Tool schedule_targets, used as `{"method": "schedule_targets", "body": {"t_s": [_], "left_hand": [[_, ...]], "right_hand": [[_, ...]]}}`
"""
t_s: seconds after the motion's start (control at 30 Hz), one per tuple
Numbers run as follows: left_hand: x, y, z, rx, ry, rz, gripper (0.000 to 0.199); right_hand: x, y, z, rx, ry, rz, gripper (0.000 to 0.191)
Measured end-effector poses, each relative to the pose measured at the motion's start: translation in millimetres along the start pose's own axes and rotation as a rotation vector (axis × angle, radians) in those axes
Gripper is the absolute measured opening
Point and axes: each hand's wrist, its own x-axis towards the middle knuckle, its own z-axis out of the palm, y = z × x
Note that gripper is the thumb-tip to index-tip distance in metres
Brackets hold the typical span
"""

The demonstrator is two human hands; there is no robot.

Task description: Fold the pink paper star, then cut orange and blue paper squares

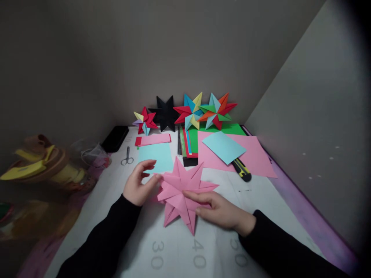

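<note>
Handling pink paper star (pixel 181 204) between left grip (pixel 139 184) and right grip (pixel 219 210) | left: open, thumb at star's edge; right: index on centre, cannot tell if pinching | light pressure along creases should keep tips crisp

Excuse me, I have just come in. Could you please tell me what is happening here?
Someone is handling a pink star. The right hand is on it near the centre; the left hand is open at the star's left edge. Four other stars stand by the wall. Scissors lie to the left, and a cutter to the right, partly under a blue sheet.
</note>
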Motion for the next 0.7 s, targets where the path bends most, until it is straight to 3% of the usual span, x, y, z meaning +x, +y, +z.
{"method": "schedule_targets", "body": {"t_s": [0.1,0.2,0.7], "left_hand": [[-3,10,-9.1,0.387,-0.028,0.401,0.017],[-5,16,-8.8,0.596,-0.041,0.57,0.012],[-3,13,-0.3,0.649,-0.069,0.636,0.008]], "right_hand": [[-1,0,1,-0.01,-0.005,-0.009,0.052],[-1,-2,2,-0.032,-0.022,-0.015,0.051],[-1,-3,5,-0.031,-0.068,-0.032,0.053]]}}
